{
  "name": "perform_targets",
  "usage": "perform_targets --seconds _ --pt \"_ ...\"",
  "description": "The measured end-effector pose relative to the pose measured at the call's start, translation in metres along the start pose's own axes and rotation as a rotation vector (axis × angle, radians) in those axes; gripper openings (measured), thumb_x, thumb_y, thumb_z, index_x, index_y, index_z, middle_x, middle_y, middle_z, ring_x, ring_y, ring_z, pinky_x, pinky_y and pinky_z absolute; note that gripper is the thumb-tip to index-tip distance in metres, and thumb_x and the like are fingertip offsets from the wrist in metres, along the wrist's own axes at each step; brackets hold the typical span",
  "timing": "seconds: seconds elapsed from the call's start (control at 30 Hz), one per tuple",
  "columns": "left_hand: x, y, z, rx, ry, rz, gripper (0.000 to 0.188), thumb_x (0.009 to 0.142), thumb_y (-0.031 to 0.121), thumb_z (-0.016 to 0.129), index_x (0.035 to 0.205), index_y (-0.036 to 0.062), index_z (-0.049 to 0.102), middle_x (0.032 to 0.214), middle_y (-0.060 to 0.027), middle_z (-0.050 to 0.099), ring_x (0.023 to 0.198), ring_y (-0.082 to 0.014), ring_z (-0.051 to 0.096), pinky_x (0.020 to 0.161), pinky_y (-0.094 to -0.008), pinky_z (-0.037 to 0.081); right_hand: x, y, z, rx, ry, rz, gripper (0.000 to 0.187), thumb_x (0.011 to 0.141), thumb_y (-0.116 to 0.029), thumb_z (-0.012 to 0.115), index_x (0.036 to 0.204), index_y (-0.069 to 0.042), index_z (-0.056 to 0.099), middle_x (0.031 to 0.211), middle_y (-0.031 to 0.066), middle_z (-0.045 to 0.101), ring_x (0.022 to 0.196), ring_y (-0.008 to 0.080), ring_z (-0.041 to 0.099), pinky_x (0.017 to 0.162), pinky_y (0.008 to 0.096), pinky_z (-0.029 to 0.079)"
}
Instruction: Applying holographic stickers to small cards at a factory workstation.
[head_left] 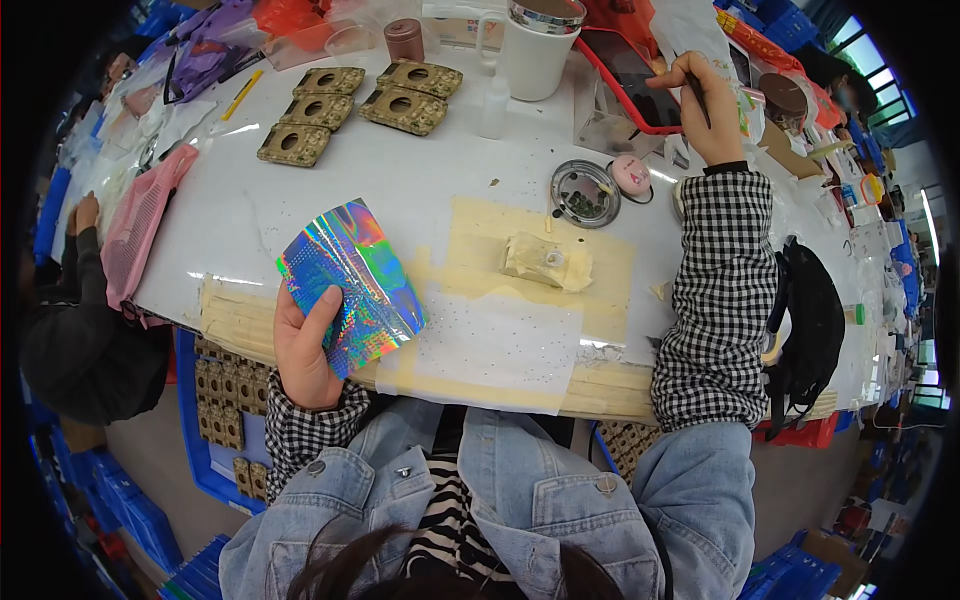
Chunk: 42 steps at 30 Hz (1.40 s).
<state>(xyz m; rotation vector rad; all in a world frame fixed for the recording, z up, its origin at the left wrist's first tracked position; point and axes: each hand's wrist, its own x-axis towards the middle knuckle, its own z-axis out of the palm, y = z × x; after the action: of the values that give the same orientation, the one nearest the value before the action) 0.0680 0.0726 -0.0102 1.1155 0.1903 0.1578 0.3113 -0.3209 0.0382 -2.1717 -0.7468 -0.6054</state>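
Observation:
My left hand (308,350) pinches a shiny rainbow-coloured holographic sheet (375,280) between thumb and fingers, above the table's front edge. Whether it is a single sheet or a flat pouch I cannot tell. At the back right, my right hand (705,110) reaches to a phone in a red case (635,80), its index fingertip at the dark screen. A slim dark tool (698,100) sits in the fingers of that hand. Between my arms, a small tape-covered block (545,262) rests on yellow masking tape, behind a white paper (490,350) dotted with tiny specks.
Several camouflage-patterned parts with round holes (295,145) lie at the back left. A clear round dish (585,193) with dark bits stands beside a pink round thing (630,176). A white mug (535,60) is farther back. Blue trays (205,450) holding more parts sit below the table edge.

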Motion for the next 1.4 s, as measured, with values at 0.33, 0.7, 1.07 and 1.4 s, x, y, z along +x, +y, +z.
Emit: perform_targets --seconds 0.33,0.7,1.07,1.4 --pt "0.001 0.000 0.000 0.015 0.002 0.005 0.036 0.091 0.003 0.054 0.127 0.0011 0.045 0.114 -0.0084 0.060 0.100 -0.0163 0.061 0.087 -0.0315 0.050 0.002 -0.005 -0.002 0.027 -0.028 -0.023 0.023 0.078 0.013 0.031 0.092 -0.001 0.042 0.099 0.0149 0.066 0.105 0.0203 0.061 0.095 0.0290 0.040" --pt "0.000 0.000 0.002 0.008 -0.007 -0.003 0.036 0.091 0.003 0.054 0.126 0.0011 0.046 0.114 -0.0081 0.061 0.100 -0.0161 0.060 0.087 -0.0312 0.050 0.001 -0.003 -0.004 0.010 -0.064 -0.049 0.026 0.077 0.013 0.031 0.096 0.000 0.043 0.100 0.0159 0.065 0.111 0.0230 0.058 0.103 0.0340 0.037" --pt "0.001 0.000 0.002 0.009 -0.009 -0.006 0.036 0.091 0.003 0.054 0.126 0.0011 0.046 0.113 -0.0084 0.061 0.100 -0.0160 0.060 0.087 -0.0314 0.050 -0.002 0.008 -0.001 -0.076 -0.123 -0.068 0.027 0.079 0.017 0.031 0.097 0.000 0.042 0.106 0.0145 0.058 0.111 0.0231 0.059 0.099 0.0296 0.037" --pt "0.000 -0.001 0.001 -0.001 -0.015 -0.003 0.036 0.091 0.003 0.054 0.126 0.0008 0.046 0.114 -0.0087 0.061 0.100 -0.0163 0.061 0.087 -0.0315 0.050 -0.002 0.018 0.003 -0.133 0.066 0.081 0.013 0.096 -0.014 0.050 0.100 -0.002 0.045 0.108 0.0133 0.064 0.103 0.0153 0.057 0.094 0.0250 0.040"
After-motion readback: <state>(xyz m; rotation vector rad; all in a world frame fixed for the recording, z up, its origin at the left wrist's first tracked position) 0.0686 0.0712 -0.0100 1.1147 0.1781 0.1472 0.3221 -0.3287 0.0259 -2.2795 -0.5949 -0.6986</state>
